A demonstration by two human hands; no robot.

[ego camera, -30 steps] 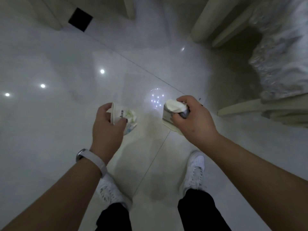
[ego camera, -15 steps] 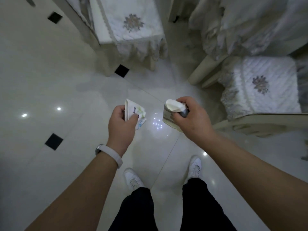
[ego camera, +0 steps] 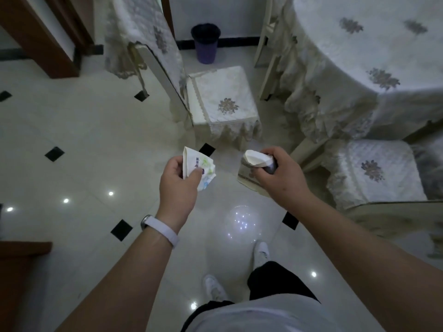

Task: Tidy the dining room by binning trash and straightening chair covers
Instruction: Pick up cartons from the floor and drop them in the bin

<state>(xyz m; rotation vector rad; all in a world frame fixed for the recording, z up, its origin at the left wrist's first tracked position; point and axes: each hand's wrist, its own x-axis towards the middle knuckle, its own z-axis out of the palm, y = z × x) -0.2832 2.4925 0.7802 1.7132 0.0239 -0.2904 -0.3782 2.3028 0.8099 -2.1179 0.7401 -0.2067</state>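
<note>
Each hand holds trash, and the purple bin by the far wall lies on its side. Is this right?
No. In the head view the purple bin stands upright by the far wall. Left hand holds a wrapper, right hand a crushed pack.

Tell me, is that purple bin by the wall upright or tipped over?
Upright: the bin rests on its base, its dark-lined mouth facing up.

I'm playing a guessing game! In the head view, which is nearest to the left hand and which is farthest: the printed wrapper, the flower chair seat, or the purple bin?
1. Printed wrapper: nearest, held in the left hand itself.
2. Flower chair seat: next, straight ahead past the wrapper.
3. Purple bin: farthest, beyond that chair.
</note>
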